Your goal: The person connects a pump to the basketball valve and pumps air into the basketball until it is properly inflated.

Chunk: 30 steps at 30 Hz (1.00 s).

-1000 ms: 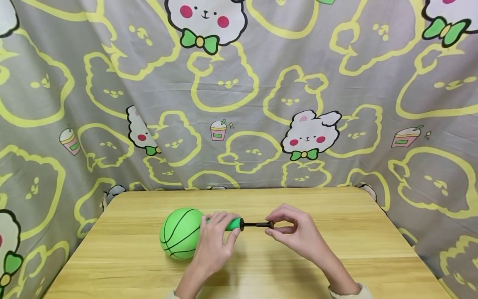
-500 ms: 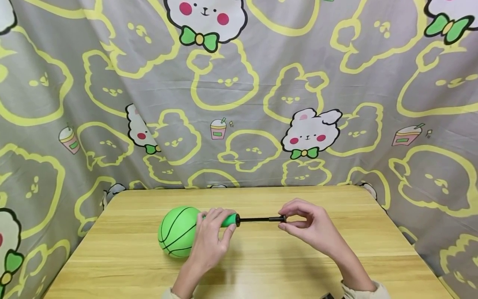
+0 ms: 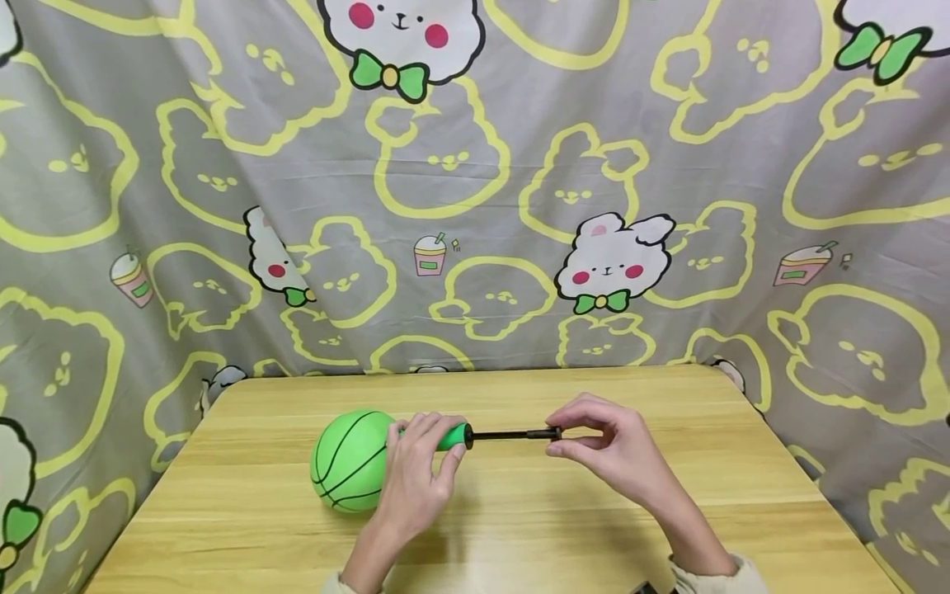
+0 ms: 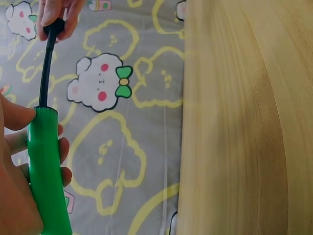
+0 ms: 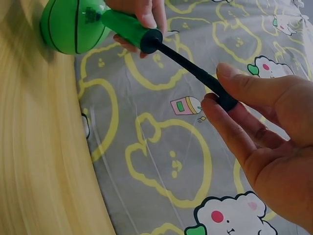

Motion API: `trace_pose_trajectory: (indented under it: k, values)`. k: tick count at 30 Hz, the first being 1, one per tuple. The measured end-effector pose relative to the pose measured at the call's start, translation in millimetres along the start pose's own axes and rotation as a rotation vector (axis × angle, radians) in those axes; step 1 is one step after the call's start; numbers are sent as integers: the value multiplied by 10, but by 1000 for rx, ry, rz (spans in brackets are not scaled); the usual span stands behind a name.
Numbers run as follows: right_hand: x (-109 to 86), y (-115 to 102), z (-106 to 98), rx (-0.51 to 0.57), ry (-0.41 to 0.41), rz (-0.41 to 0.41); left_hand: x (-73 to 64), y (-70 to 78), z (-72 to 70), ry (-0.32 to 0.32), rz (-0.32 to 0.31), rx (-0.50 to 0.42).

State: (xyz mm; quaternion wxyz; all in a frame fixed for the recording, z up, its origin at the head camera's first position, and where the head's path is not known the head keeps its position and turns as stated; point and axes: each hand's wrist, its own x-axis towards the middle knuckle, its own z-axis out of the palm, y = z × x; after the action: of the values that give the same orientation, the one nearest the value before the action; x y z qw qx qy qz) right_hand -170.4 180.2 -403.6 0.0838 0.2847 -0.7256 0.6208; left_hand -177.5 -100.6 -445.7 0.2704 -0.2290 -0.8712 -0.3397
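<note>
A green ball (image 3: 349,462) with black basketball lines sits on the table at the left. My left hand (image 3: 416,478) grips the green barrel of a small hand pump (image 3: 454,436), its fingers wrapped round it. In the right wrist view the pump's far end meets the ball (image 5: 66,27); its tip there is hard to make out. A black rod (image 3: 505,435) stands well out of the barrel, lying roughly level. With fingertips and thumb, my right hand (image 3: 619,454) pinches the black knob (image 5: 227,101) at the rod's end.
The wood-grain table (image 3: 534,528) spans the lower part of the head view. A grey curtain (image 3: 475,190) printed with cartoon animals hangs behind it and at both sides. A dark object (image 3: 644,588) just shows at the bottom edge near the right sleeve.
My right hand has moved right and drawn the black rod further out of the pump, then come back very slightly. My left hand keeps its grip, shifted a little left along with the ball.
</note>
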Motion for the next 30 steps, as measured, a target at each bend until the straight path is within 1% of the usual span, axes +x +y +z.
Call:
trace_pose_trajectory:
  k: [6,11,16,20,25,27,30]
  values:
    - [14,15,86,-5,26,-47,-9,14,17,14,8,10]
    - [10,19,161,-7,43,-18,-20,45,44,24,24,25]
    - [10,52,234,-10,51,9,-23,92,67,10,29,19]
    - [9,85,299,-8,55,2,-27,124,87,-3,27,17]
    - [6,123,384,-17,64,15,-43,148,110,-23,18,25]
    - [7,140,419,-21,68,15,-46,159,115,-24,15,24]
    - [7,169,470,-24,79,-7,-46,178,129,-32,12,16]
